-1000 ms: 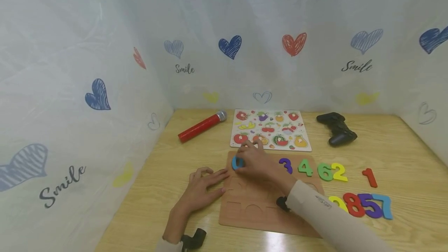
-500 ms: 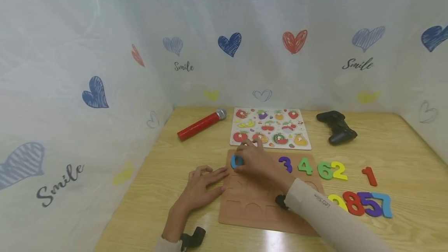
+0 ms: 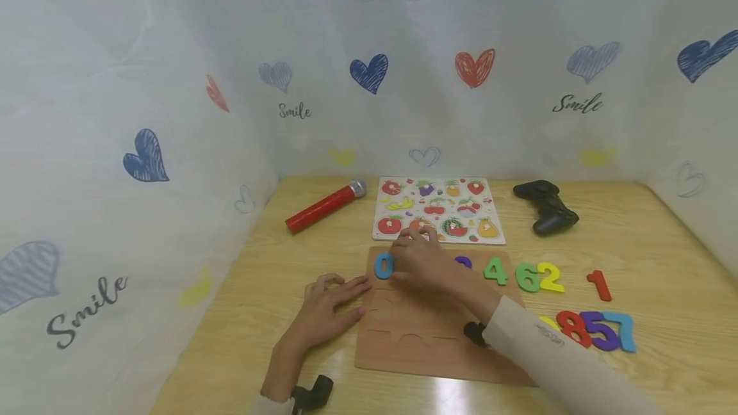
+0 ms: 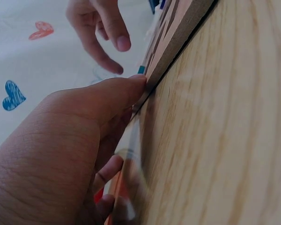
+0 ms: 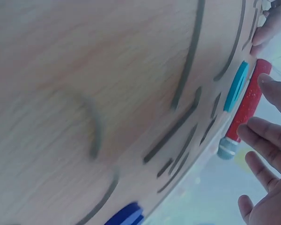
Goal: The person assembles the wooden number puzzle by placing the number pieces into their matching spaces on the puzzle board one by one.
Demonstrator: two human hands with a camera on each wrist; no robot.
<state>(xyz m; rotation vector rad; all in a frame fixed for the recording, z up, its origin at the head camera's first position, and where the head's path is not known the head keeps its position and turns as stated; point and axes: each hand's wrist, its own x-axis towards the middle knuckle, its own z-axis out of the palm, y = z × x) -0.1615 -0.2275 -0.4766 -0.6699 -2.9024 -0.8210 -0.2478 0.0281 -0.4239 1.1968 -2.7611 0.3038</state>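
A blue number 0 [image 3: 378,266] lies at the upper left corner of the brown wooden number board [image 3: 415,360]. Just right of it, over the board, hovers my right hand [image 3: 423,264]; in the right wrist view its fingers are spread and bent a little, holding nothing, apart from the 0 [image 5: 228,99]. My left hand [image 3: 323,316] rests at the board's left edge, its thumb touching the side in the left wrist view. A purple 3 [image 3: 463,262], partly hidden by the right hand, and a green 4 [image 3: 494,272] also lie along the top row.
Right of the board lie a green 6 [image 3: 526,278], yellow 2 [image 3: 551,279], red 1 [image 3: 601,285], red 8, purple 5 and blue 7 [image 3: 627,328]; a yellow piece is mostly behind the sleeve. Behind are a red microphone [image 3: 323,208], fruit puzzle [image 3: 377,210] and black game controller [image 3: 544,207].
The right hand has let go of the blue 0 and shifted slightly right, so the whole 0 shows. The left hand stays at the board's edge. The head view has turned slightly.
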